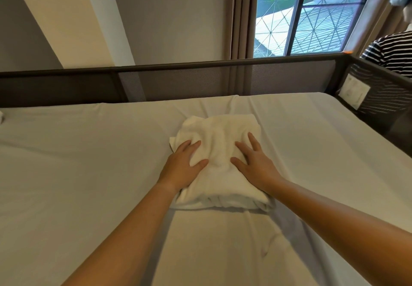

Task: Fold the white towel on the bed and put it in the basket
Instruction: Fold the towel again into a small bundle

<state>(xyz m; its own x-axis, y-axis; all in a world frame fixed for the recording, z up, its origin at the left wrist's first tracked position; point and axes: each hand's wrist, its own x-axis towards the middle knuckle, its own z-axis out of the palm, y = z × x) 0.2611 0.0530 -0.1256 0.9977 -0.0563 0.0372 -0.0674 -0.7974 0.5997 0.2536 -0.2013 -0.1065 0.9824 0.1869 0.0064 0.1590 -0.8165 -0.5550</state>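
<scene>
I see the white towel [219, 161] folded into a thick pad, lying mid-bed [89, 174]. My left hand [184, 166] and right hand [256, 165] press flat on it, fingers [253, 142] spread, gripping nothing. A mesh rail [178, 82] edges the bed.

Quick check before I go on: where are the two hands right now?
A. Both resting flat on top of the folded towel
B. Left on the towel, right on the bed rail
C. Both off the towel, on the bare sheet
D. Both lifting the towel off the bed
A: the left hand and right hand both lie palm-down on the folded towel, which rests on the bed.
</scene>
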